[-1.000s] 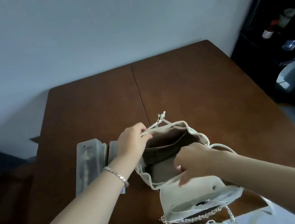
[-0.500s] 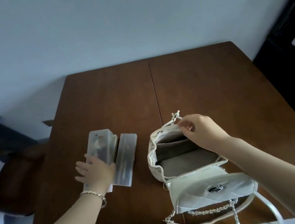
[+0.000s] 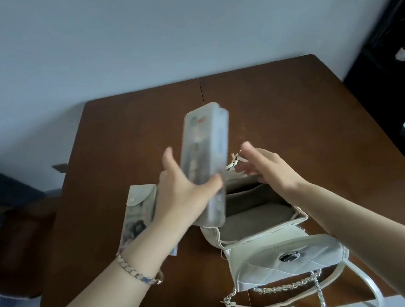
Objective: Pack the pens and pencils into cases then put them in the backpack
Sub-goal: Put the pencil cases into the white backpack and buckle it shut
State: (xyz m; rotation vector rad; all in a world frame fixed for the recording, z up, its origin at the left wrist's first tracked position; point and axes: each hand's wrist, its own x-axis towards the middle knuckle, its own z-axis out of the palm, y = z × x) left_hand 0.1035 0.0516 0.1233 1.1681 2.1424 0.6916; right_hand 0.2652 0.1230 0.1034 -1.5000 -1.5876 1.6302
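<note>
A small white backpack [image 3: 283, 254] lies on the brown table [image 3: 296, 124] with its mouth open and flap folded toward me. My left hand [image 3: 183, 192] grips a clear plastic pencil case [image 3: 207, 158], holding it nearly upright with its lower end at the left rim of the bag's opening. My right hand [image 3: 265, 165] is at the far rim of the opening by the drawstring, fingers loosely extended; the motion blur hides whether it touches the cord. A second case [image 3: 139, 211], a flat pouch with a snap flap, lies on the table left of the bag, partly behind my left wrist.
A dark wooden chair [image 3: 12, 232] with blue fabric stands off the table's left edge. Dark shelving [image 3: 397, 68] with objects fills the right side of the room. A chain strap [image 3: 280, 288] trails from the bag toward me. A white wall rises behind the table.
My left hand has lifted a clear case off the table and carried it right to the bag's opening. My right hand stays at the bag's far rim.
</note>
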